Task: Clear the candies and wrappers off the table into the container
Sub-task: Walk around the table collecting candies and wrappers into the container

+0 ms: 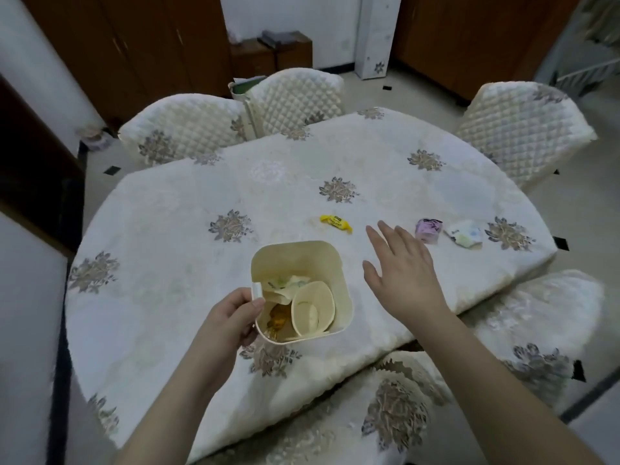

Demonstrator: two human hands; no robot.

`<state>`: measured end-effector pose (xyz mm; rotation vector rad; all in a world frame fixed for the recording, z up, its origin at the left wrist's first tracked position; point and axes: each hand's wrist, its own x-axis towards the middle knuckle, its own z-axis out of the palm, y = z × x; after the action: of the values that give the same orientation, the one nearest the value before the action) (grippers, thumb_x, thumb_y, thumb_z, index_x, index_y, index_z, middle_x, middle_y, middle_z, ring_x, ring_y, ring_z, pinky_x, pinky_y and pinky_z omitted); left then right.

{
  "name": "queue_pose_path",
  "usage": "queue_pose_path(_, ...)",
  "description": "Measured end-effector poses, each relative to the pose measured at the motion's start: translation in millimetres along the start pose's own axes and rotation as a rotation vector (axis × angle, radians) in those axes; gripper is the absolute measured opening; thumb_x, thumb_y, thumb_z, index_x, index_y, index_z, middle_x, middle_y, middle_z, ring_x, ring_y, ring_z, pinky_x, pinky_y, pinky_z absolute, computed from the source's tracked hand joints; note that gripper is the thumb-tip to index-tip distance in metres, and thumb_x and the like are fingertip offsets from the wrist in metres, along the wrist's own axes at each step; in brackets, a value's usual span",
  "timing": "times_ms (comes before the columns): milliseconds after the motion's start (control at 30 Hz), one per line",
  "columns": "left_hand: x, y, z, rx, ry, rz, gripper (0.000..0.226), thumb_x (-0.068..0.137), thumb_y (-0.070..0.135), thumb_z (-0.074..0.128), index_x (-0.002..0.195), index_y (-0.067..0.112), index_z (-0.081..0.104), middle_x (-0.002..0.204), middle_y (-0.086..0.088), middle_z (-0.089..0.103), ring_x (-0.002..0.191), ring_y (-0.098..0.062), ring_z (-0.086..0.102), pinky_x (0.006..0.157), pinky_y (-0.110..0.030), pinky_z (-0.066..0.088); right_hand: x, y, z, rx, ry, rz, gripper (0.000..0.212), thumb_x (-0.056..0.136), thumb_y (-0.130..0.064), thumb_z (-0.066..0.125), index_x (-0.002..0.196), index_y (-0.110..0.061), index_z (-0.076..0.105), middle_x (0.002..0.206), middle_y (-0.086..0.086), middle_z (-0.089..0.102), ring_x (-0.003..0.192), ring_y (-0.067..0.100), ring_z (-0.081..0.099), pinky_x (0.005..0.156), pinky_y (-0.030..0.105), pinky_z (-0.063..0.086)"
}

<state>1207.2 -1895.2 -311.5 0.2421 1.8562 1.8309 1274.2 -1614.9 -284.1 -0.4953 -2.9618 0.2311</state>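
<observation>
A cream square container (330, 263) stands on the table near its front edge, with crumpled wrappers, a yellowish candy and a loose round lid inside. My left hand (228, 322) grips its left rim. My right hand (402, 273) hovers open just right of the container, fingers spread and nothing in it. A yellow wrapped candy (336, 223) lies on the cloth beyond the container, up and left of my right fingertips. A purple wrapper (428, 230) and a white wrapper (465, 233) lie to the right of my right hand.
The table (188, 256) wears a white cloth with floral motifs. Quilted chairs (295, 99) ring it at the back, the right and the near side. Wooden cabinets (127, 45) stand along the far wall.
</observation>
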Motion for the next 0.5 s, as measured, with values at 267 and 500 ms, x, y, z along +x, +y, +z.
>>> queue_pose_path(267, 26.5, -0.5, 18.5, -0.024, 0.058, -0.013, 0.033, 0.075, 0.043, 0.067, 0.08, 0.011, 0.059, 0.059, 0.007, 0.043, 0.055, -0.015, 0.036, 0.052, -0.026, 0.03, 61.7, 19.5, 26.4, 0.03, -0.077, -0.121, 0.056, 0.097, -0.031, 0.042, 0.15, -0.021, 0.026, 0.158, 0.003, 0.026, 0.144, 0.026, 0.023, 0.116, 0.041, 0.02)
queue_pose_path(500, 47.0, -10.0, 67.5, -0.116, 0.274, -0.043, 0.048, 0.074, 0.042, 0.066, 0.093, -0.002, 0.058, 0.064, -0.003, 0.045, 0.07, -0.029, 0.039, 0.067, -0.041, 0.036, 127.4, 60.8, 57.9, 0.069, -0.128, -0.266, 0.058, 0.094, -0.027, 0.049, 0.148, -0.014, 0.031, 0.153, 0.01, 0.034, 0.139, 0.028, 0.032, 0.112, 0.041, 0.026)
